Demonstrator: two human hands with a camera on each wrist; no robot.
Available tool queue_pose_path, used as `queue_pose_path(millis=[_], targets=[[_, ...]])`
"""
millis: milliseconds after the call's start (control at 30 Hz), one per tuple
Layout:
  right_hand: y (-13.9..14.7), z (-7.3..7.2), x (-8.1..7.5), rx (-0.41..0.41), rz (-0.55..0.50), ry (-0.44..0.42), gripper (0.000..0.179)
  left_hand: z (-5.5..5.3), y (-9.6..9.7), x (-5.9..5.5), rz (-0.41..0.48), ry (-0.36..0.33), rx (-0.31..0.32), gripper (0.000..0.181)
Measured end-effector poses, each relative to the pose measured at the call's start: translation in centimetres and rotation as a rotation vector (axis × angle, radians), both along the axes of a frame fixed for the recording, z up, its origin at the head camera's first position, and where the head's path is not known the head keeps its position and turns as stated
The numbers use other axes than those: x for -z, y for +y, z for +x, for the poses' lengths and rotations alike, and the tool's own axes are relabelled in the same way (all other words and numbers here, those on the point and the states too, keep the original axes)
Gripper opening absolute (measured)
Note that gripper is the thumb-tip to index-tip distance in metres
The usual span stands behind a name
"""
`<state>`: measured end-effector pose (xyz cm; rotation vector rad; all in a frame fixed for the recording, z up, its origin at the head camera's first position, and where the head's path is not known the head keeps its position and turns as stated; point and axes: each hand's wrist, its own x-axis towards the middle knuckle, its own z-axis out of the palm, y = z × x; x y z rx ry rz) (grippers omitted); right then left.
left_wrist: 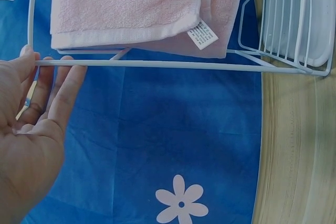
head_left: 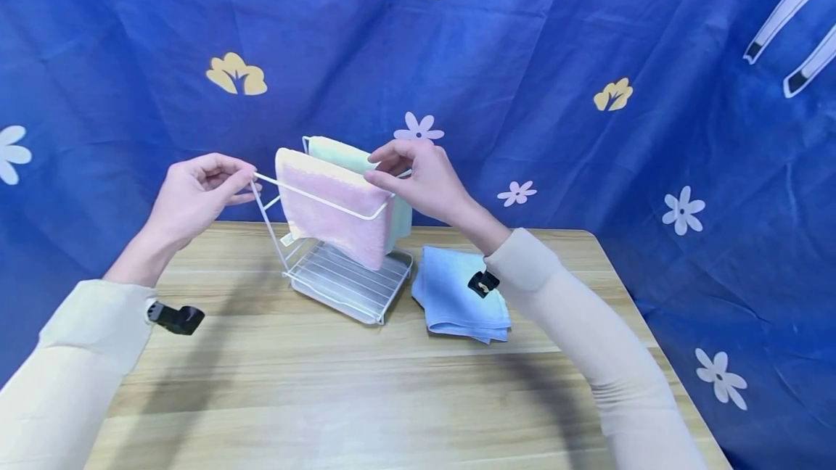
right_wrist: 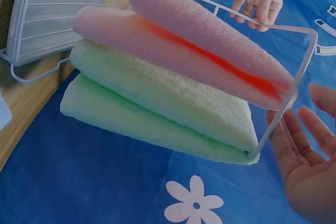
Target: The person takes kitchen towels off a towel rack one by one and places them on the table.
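Note:
A white wire rack (head_left: 339,210) stands on the table with a clear tray (head_left: 346,289) in its base. Over its front rail hangs a folded pink towel (head_left: 333,198), and behind that a pale green towel (head_left: 342,154) drapes on the rear rail. My left hand (head_left: 209,183) pinches the rack's upper left corner between thumb and fingers. At the other end, my right hand (head_left: 421,176) has its fingers loosely bent beside the end bar, fingertips right at the bar in the right wrist view. A white label (left_wrist: 202,35) sticks out from the pink towel.
A stack of folded blue cloth (head_left: 460,292) lies on the wooden table (head_left: 313,397) to the right of the rack, below my right forearm. A blue patterned curtain (head_left: 522,93) hangs close behind the table and along its right side.

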<state>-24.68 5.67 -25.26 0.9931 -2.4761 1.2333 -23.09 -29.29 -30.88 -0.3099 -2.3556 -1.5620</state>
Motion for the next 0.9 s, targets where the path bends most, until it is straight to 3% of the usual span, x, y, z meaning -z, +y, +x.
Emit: queue_pose_path(millis=[100,333,900], targets=[[-0.5,-0.3,0.1,-0.017,0.02,-0.01,0.028,0.0,0.0,0.0,0.014,0.001,0.005,0.01],[-1.4,-0.6,0.2,-0.015,0.094,-0.094,0.029,-0.1,0.1,0.1,0.14,-0.012,0.05,0.007],[-3.0,-0.9,0.6,0.034,0.216,-0.041,0.023,0.1,0.3,0.0,0.135,-0.019,0.047,0.007]])
